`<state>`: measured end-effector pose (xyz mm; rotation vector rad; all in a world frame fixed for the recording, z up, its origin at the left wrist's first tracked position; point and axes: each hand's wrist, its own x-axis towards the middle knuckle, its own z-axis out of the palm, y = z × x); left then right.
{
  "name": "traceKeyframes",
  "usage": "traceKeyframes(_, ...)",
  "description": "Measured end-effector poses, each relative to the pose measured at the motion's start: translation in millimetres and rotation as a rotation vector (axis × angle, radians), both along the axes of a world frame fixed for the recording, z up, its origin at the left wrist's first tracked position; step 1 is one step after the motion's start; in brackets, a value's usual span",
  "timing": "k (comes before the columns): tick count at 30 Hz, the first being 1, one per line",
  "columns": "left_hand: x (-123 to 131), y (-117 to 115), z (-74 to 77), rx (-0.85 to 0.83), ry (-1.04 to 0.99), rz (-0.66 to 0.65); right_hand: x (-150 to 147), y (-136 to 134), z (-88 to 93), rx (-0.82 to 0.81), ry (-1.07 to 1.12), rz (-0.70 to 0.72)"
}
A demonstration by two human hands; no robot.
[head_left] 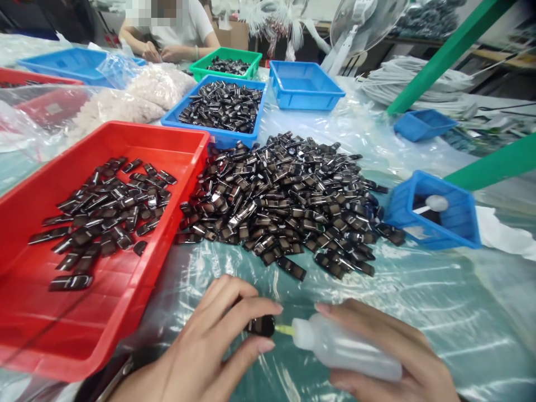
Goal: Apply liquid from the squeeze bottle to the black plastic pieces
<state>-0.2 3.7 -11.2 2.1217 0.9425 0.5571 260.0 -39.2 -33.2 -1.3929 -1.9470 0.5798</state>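
Between its thumb and fingers, my left hand (209,335) grips a small glossy black plastic casing (262,325) just above the table. My right hand (389,346) is wrapped round a translucent squeeze bottle (355,349), tilted almost flat. The bottle's yellow needle tip (285,330) points left and meets, or nearly meets, the end of the casing. A large heap of similar black casings (288,195) lies on the table beyond both hands. More black casings (109,215) are inside the red tray (142,279) on the left.
A small blue bin (469,223) holding a spoon-like tool (435,203) stands at the right. Behind the heap are a blue tray (262,111) of casings, a green tray (255,64) and another blue tray (307,100). Green posts (452,56) rise at the right. A co-worker (176,33) sits opposite.
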Motion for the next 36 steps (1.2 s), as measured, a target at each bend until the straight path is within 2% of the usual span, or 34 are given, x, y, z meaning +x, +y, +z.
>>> traceKeyframes(4,-1,-1,-0.1,-0.011,-0.016,-0.007,-1,6,9.6,-0.042,0.045,0.097)
traceKeyframes(12,-3,1,0.5,-0.020,-0.019,-0.021,-3,11,12.1,-0.067,0.055,0.131)
traceKeyframes(22,0,0,-1.2,0.002,-0.042,-0.011,-4,11,13.4,-0.095,0.074,0.106)
traceKeyframes(27,-1,-1,-4.2,-0.046,-0.072,0.009,-2,11,10.9,-0.032,0.034,0.139)
traceKeyframes(31,1,-3,-8.9,-0.076,-0.123,0.032,1,6,6.6,0.003,-0.014,0.104)
traceKeyframes(36,2,-3,-6.1,-0.017,0.013,0.026,3,0,0.8,0.046,-0.089,0.046)
